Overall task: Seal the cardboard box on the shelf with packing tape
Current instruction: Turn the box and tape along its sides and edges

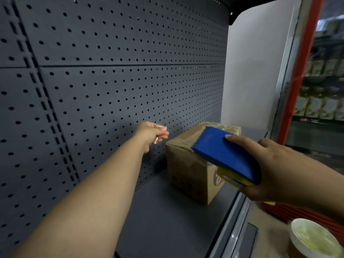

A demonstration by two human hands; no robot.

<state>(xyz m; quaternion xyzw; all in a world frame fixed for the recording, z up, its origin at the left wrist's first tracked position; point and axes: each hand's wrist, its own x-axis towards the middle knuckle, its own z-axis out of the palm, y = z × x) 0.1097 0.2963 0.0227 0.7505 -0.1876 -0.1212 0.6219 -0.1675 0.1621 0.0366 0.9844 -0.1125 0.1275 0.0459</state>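
- Your right hand is clamped around the dispenser, fingers over its blue top, thumb under the yellow part at the near end.
- The dispenser's far edge lies over the top of the box, toward the box's 3 o'clock side; actual contact with the cardboard cannot be made out.
- Your left hand is stretched out at the box's 10 o'clock, near its top corner but apart from it, fingertips pinched together on something thin and clear; what it is cannot be told.
- The box sits on the dark shelf, flaps down, its far side close to the pegboard. A glossy strip shows along its top.
- A white panel stands at the box's 1 o'clock.
- At your 5 o'clock, low in view, is a round white container with a pale greenish inside.
- Blurred stocked shelves fill the background at 3 o'clock, behind a red post.
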